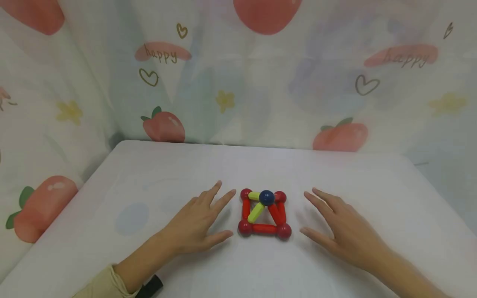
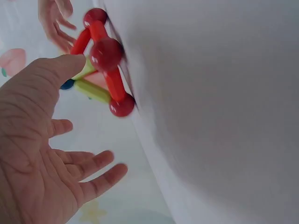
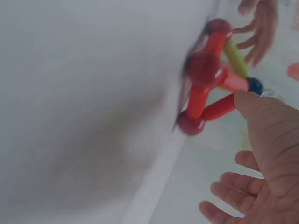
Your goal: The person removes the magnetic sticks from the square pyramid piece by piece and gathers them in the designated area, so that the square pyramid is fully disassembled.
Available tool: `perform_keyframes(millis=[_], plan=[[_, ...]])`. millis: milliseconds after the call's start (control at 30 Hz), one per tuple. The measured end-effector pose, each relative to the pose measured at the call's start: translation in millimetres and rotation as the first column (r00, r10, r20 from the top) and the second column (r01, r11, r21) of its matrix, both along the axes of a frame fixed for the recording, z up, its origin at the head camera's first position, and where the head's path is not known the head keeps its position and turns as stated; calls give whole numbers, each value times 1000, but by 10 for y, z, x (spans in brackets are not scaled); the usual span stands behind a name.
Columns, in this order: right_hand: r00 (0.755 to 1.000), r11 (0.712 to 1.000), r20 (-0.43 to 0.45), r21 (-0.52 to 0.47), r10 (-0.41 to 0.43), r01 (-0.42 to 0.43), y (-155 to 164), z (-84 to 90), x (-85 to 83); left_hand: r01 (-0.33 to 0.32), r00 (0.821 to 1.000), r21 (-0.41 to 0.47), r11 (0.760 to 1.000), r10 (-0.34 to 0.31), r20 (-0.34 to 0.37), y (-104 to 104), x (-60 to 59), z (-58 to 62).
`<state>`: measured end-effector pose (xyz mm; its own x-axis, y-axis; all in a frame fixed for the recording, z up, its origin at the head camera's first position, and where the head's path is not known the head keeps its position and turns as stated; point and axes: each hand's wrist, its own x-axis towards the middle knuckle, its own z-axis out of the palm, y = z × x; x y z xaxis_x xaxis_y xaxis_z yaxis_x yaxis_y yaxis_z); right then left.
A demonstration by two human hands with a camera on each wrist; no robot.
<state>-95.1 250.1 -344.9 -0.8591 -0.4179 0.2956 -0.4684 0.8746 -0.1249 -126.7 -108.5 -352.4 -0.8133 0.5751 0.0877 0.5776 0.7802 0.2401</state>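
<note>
A pyramid of toy rods and balls [image 1: 264, 229] stands on the white table. Red balls mark the corners of its square base, joined by red rods. At its peak sits a dark blue ball [image 1: 266, 198], held up by yellow-green rods [image 1: 256, 212] and red rods [image 1: 275, 215]. Just left of the pyramid is my left hand [image 1: 197, 223], fingers spread and holding nothing. On the other side my right hand [image 1: 344, 231] is likewise spread, a small gap between its fingertips and the pyramid. Both wrist views show the palms facing the pyramid, fingers relaxed.
The white table [image 1: 167, 165] runs back to a hanging cloth [image 1: 261, 82] printed with fruit, hearts and flowers. The cloth also covers the left side. A black strap end [image 1: 150, 285] shows by the left sleeve [image 1: 109, 283].
</note>
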Motion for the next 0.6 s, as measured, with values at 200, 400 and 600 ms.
perform_keyframes(millis=[200, 400, 600], plan=[[993, 972, 45, -213, 106, -94, -358, 53, -125, 12, 998, 165, 986, -23, 65, 313, -17, 10], [980, 940, 13, -288, 197, -185, -565, 48, -271, 28, 998, 294, 955, -42, 40, 489, -87, -1], [964, 909, -35, -325, 263, -259, -677, 56, -345, 66, 997, 420, 905, -79, 14, 576, -161, -20]])
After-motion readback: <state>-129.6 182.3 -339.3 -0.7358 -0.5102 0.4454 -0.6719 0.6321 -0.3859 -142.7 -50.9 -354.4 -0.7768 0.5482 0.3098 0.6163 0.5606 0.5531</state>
